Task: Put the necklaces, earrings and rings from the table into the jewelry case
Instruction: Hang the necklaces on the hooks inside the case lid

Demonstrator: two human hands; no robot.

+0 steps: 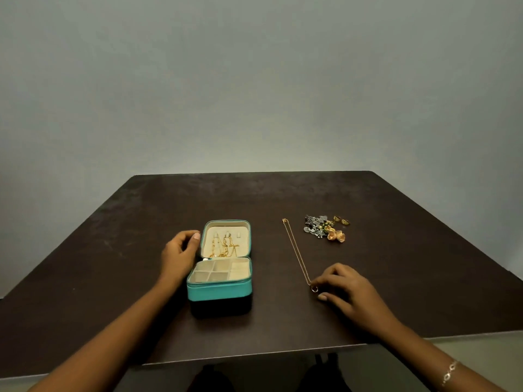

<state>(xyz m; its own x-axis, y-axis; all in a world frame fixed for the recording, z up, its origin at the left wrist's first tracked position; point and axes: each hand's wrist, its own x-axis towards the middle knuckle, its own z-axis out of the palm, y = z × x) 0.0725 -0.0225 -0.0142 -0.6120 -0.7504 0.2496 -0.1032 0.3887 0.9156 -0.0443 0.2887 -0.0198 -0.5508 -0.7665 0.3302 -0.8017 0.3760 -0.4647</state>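
A teal jewelry case (pixel 219 290) stands open on the dark table (pixel 113 250), its cream lid upright with gold necklaces (pixel 223 246) hanging inside. The cream compartments (pixel 220 271) of its base look bare. My left hand (pixel 179 254) rests against the left edge of the lid. A thin gold necklace (pixel 297 254) lies stretched out on the table to the right of the case. My right hand (pixel 343 290) pinches its near end, by the small ring pendant (pixel 314 289). A pile of silver and gold earrings and rings (pixel 325 227) lies farther back on the right.
The table's near edge (pixel 254 355) runs just below my forearms, and a plain grey wall stands behind the far edge. A bracelet (pixel 450 373) is on my right wrist.
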